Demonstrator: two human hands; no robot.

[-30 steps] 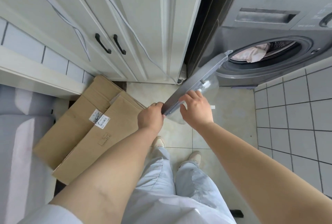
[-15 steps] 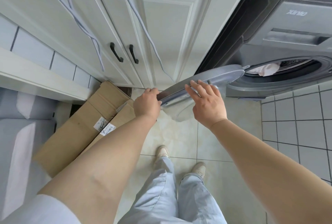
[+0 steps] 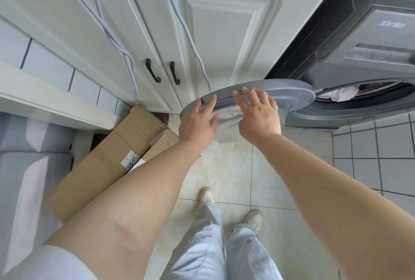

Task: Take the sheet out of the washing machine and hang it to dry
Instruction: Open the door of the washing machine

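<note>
Step in hand: opening round grey washing-machine door (image 3: 289, 95). Left hand (image 3: 197, 122) and right hand (image 3: 258, 115) both released, straight fingers resting on door rim. Pale crumpled sheet (image 3: 341, 95) inside drum. Next: reach into drum, grasp sheet, pull clear.
</note>
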